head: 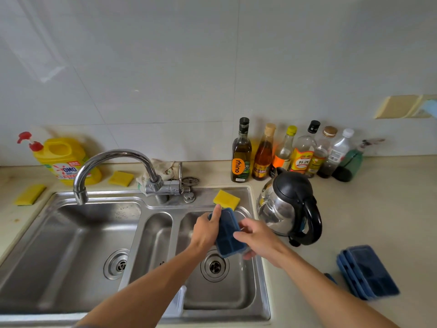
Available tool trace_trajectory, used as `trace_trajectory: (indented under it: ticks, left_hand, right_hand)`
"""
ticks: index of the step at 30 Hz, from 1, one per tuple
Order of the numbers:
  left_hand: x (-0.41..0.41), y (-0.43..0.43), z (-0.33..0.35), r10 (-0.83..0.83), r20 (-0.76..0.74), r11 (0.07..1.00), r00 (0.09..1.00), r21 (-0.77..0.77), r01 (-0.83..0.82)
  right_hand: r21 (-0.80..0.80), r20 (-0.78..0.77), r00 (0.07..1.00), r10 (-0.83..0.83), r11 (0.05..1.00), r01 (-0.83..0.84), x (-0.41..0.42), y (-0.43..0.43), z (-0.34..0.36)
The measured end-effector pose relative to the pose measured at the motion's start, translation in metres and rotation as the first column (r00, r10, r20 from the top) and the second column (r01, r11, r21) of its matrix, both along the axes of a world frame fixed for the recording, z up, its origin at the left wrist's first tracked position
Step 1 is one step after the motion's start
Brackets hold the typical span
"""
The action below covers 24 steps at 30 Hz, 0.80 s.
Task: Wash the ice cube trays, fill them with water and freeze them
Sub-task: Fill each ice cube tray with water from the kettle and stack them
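As sponge (227, 199) sits behind tray (229, 236), kettle (289, 204) beside

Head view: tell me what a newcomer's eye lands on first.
The blue ice cube tray stands out first, held by the left hand and the right hand over the right basin of the sink. Next come the yellow sponge on the sink ledge just behind it and the shiny kettle on the counter to the right. A stack of blue trays lies further right, nearer the camera.
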<state>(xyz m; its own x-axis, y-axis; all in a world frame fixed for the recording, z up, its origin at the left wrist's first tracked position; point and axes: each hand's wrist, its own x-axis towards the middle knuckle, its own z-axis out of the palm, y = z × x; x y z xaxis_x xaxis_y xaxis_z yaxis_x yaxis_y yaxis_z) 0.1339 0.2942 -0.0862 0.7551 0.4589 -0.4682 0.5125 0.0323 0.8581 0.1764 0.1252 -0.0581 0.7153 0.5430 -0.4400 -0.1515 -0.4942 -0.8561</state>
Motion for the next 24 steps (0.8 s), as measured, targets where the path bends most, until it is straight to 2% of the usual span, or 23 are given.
trace_trajectory:
  ticks: [5, 9, 16, 20, 24]
  left_hand:
    - [-0.017, -0.05, 0.021, 0.035, -0.033, 0.994, 0.999, -0.1, -0.038]
    - [-0.027, -0.122, 0.02, -0.021, -0.094, 0.993, 0.995, -0.117, 0.01]
    - [-0.012, -0.262, 0.016, -0.216, 0.0, 0.969, 0.976, -0.125, 0.214]
    - [0.007, -0.311, 0.027, -0.289, 0.075, 0.954, 0.954, -0.058, 0.294]
    - [0.021, -0.332, 0.026, -0.333, 0.005, 0.942, 0.943, 0.055, 0.332]
  right_hand:
    - [0.054, -0.013, 1.0, -0.02, 0.998, 0.021, -0.006, -0.05, 0.003]
    - [0.053, -0.034, 0.999, -0.004, 0.999, 0.006, -0.01, -0.125, 0.003]
    - [-0.014, 0.041, 0.955, -0.293, 0.956, 0.294, 0.018, -0.271, 0.001]
    - [-0.029, 0.102, 0.925, -0.366, 0.928, 0.371, 0.027, -0.315, 0.004]
    - [-0.125, 0.2, 0.929, -0.312, 0.932, 0.34, 0.03, -0.333, 0.002]
